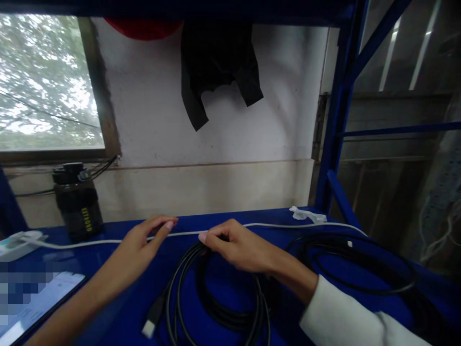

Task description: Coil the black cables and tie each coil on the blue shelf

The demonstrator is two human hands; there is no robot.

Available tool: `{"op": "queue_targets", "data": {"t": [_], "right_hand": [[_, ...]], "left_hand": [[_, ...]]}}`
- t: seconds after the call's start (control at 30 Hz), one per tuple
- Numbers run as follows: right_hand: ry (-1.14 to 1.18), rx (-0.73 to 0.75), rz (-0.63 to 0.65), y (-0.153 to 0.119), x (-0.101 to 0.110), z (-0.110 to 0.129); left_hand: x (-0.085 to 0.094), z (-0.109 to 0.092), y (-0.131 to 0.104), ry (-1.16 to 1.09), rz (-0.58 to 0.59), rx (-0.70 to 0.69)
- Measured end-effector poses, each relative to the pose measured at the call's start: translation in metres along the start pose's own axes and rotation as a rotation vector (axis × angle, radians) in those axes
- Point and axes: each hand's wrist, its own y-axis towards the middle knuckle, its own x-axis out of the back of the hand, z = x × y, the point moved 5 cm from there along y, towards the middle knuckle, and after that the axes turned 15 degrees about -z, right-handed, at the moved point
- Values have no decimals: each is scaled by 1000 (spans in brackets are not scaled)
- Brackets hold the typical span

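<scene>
A black cable (pixel 180 283) lies in loose loops on the blue shelf, its plug with a pale metal end (pixel 153 315) pointing toward me at the lower left of the coil. My right hand (pixel 230 242) pinches the top of these loops between thumb and fingers. To the left, my left hand (pixel 147 238) is held above the shelf with thumb and fingers apart and nothing between them. A white cord (pixel 187 234) runs along the shelf behind both hands.
More coiled black cable (pixel 360 264) lies at the right, near a crumpled white scrap (pixel 308 215). A dark bottle (pixel 78 204), a white power strip (pixel 21 244) and a phone (pixel 46 302) are at the left. A blue rack post (pixel 336 115) stands at the right.
</scene>
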Motion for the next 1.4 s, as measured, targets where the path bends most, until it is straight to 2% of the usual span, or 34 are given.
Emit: {"op": "queue_targets", "data": {"t": [0.1,0.17,0.27,0.37,0.53,0.63,0.8,0.9,1.23,1.4], "right_hand": [[247,-190,30,-1,4,-7],[398,-259,32,-5,7,-8],[487,-271,4,-8,11,-8],[486,-237,-51,-8,13,-9],[405,-209,-125,-7,12,-14],[371,-199,-152,-6,11,-17],[329,-175,-160,-5,10,-21],[311,-167,-165,-5,10,-21],[248,-150,-172,-5,10,-18],[244,-155,-178,-5,10,-20]], "left_hand": [[-5,19,13,140,64,-145],[-10,33,14,196,105,-161],[-15,46,8,247,167,-150],[-16,50,3,274,212,-136],[-13,49,3,282,150,-146],[-19,46,10,263,97,-157],[-39,33,17,223,193,-182],[-45,25,15,211,256,-180],[-43,18,7,225,263,-171],[-41,20,4,233,209,-140]]}}
